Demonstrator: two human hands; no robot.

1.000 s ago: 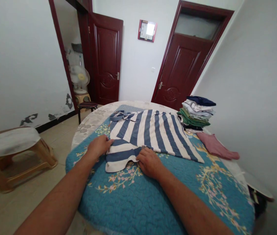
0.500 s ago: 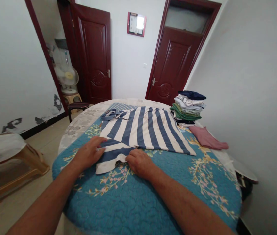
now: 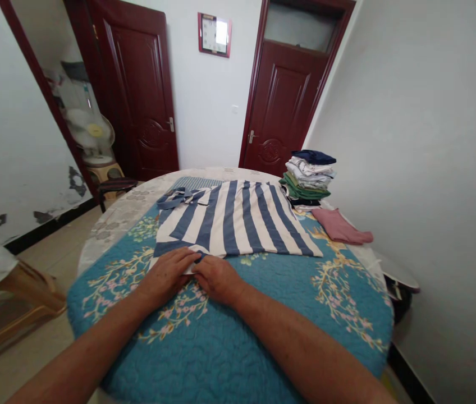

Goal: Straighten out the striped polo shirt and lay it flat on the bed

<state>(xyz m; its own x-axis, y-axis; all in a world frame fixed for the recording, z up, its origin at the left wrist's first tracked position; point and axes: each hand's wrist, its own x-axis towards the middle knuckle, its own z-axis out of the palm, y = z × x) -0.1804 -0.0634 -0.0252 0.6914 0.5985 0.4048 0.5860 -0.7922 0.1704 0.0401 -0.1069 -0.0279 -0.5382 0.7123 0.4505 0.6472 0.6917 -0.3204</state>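
A blue-and-white striped shirt (image 3: 238, 219) is spread on the teal quilted cover, its blue collar (image 3: 174, 197) at the far left. At the near-left sleeve, my left hand (image 3: 173, 273) is closed over the cloth, its fingers bent and pointing right, partly hiding the sleeve. My right hand (image 3: 218, 279) meets it from the right, its fingers curled on the sleeve's edge. The fingertips of both hands nearly touch, with a bit of cloth bunched between them. The thumbs are mostly hidden.
A stack of folded clothes (image 3: 309, 178) stands at the table's far right, with a pink cloth (image 3: 341, 227) in front of it. The floral teal cover (image 3: 216, 348) lies over the round table. Plastic stools (image 3: 14, 297) stand on the left, and a wall rises close on the right.
My left hand has moved right along the sleeve to meet my right hand, and the sleeve end is now gathered under them. The whole view has shifted slightly to the right.
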